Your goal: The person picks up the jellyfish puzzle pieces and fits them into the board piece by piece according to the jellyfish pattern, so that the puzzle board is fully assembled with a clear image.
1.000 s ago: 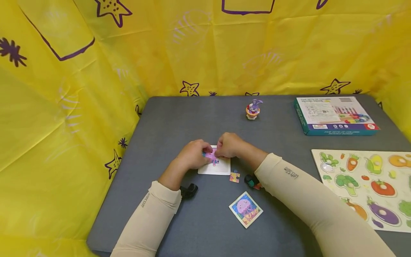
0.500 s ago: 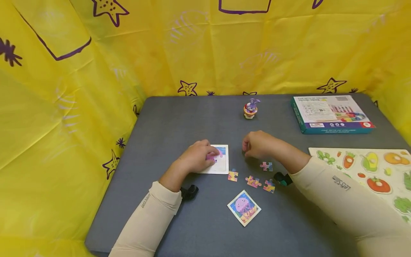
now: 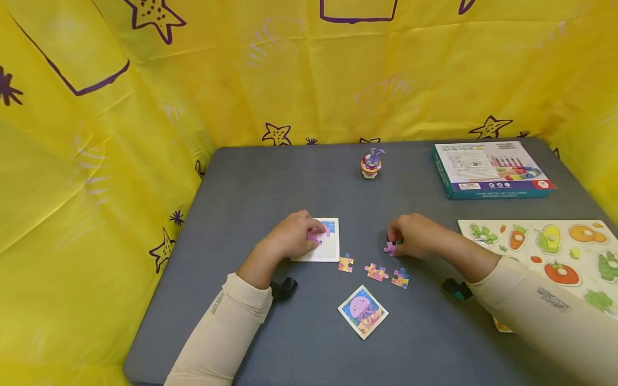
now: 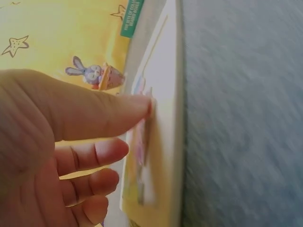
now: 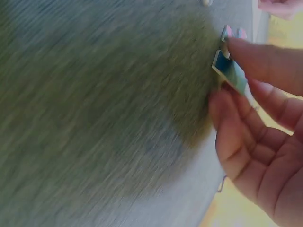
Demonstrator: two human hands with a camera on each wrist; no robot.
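My left hand (image 3: 291, 236) rests over a white puzzle tray (image 3: 336, 242), thumb and fingers curled on pink jigsaw pieces (image 3: 315, 237). In the left wrist view, its thumb touches the edge of these pieces (image 4: 141, 150); the index finger is hidden behind it. To the right, my right hand (image 3: 418, 237) pinches a pink and teal jigsaw piece (image 3: 389, 248) close to the table. The right wrist view has this piece (image 5: 232, 73) between thumb and fingertips. Between the hands and the picture card lie a yellow piece (image 3: 345, 264), a pink-yellow piece (image 3: 376, 272) and another jigsaw piece (image 3: 400, 279).
A jellyfish picture card (image 3: 363, 312) lies at the front of the grey table (image 3: 270, 182). Behind the tray stands a rabbit figurine (image 3: 371, 164). A boxed bead set (image 3: 492, 170) sits at the back right, with a vegetable board (image 3: 536, 244) partly under the right forearm.
My right hand has left the tray, moved right and taken hold of a loose jigsaw piece. The left hand stays on the pieces in the tray. The view has shifted slightly.
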